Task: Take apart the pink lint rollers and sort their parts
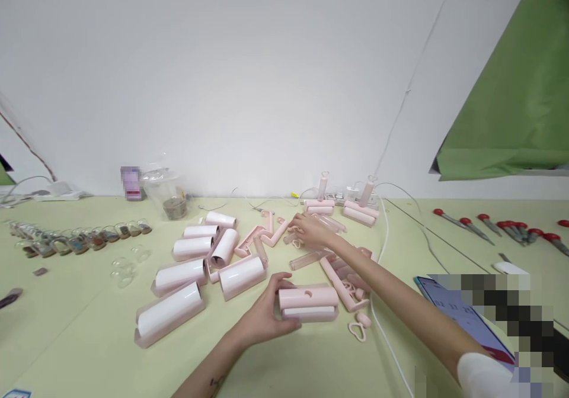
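Observation:
My left hand [269, 315] grips a pink-and-white roller [308, 303] at its left end, thumb below and fingers above. The roller has a pink shell with a small notch, over a white cylinder. Farther back, my right hand [307, 232] reaches into the pink parts, fingers bent and close together by the end of a pink angled frame [278, 232]. Whatever its fingertips pinch is hidden. A pink heart-shaped loop [296, 243] lies just below them. Between the hands rests a clear pinkish tube [306, 260]. White rolls [242, 278] lie to the left.
Two pink rollers with upright handles [366, 192] stand near the wall. Right of my right forearm are a white cable [384, 333], a phone [457, 309] and red-ended tools [520, 227]. Small glass domes [80, 244] line the left side, near a plastic bag-lined cup [171, 199].

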The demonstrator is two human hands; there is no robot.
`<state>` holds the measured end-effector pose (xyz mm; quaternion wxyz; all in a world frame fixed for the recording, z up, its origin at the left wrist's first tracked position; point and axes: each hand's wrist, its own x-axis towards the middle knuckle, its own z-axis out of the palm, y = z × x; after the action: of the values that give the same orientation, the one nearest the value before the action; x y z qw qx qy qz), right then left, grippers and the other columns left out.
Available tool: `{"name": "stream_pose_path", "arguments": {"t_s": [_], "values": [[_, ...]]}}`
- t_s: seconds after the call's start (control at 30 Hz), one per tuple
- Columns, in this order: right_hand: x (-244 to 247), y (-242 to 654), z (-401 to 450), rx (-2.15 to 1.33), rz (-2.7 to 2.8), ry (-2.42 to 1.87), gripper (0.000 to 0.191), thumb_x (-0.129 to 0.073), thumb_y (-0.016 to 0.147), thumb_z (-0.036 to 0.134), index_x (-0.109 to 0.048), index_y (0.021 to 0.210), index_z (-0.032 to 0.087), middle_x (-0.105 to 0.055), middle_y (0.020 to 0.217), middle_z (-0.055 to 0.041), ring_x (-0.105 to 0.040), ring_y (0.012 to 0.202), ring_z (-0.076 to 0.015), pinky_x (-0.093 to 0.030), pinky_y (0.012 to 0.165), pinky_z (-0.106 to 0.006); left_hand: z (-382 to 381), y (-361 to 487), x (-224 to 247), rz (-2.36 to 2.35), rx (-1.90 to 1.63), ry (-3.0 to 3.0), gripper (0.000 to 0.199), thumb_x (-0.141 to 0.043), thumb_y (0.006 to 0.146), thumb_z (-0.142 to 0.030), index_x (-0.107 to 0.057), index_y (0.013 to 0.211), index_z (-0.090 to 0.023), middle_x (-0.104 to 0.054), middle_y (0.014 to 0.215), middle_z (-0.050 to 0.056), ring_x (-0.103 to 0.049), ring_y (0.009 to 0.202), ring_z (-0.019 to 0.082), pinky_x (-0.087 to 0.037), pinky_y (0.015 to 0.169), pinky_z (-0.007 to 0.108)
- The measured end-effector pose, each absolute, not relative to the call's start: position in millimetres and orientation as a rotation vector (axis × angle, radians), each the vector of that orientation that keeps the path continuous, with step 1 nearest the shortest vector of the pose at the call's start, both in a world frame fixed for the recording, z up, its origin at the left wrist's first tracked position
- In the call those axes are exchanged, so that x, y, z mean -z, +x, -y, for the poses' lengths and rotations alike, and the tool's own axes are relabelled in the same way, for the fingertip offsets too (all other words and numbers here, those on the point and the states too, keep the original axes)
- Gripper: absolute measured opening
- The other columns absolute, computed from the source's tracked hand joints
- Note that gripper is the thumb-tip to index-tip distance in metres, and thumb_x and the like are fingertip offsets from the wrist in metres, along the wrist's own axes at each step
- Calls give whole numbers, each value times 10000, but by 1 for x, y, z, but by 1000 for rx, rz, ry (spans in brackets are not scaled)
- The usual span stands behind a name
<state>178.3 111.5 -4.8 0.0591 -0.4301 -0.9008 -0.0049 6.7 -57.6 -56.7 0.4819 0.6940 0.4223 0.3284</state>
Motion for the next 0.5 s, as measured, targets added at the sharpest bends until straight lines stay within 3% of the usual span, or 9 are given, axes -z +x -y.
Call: {"name": "stream_pose_path", "arguments": {"t_s": [0.27, 0.5], "values": [[-1, 162, -143, 14, 2747, -1371, 262, -487, 866, 283, -519, 1097, 164, -541, 1112, -73, -559, 919, -183, -474, 773, -383, 56, 5, 60, -992, -812, 1666, 518, -637, 668, -242, -391, 1123, -214, -478, 1139, 61, -489, 987, 202, -416, 817, 289], [-6, 147, -149, -44, 2879, -1238, 276, -494, 862, 282, -510, 1110, 164, -532, 1128, -73, -553, 939, -191, -469, 783, -396, 54, 5, 60, -948, -801, 1669, 505, -640, 659, -216, -402, 1104, -200, -482, 1101, 57, -487, 967, 198, -418, 798, 281]]}}
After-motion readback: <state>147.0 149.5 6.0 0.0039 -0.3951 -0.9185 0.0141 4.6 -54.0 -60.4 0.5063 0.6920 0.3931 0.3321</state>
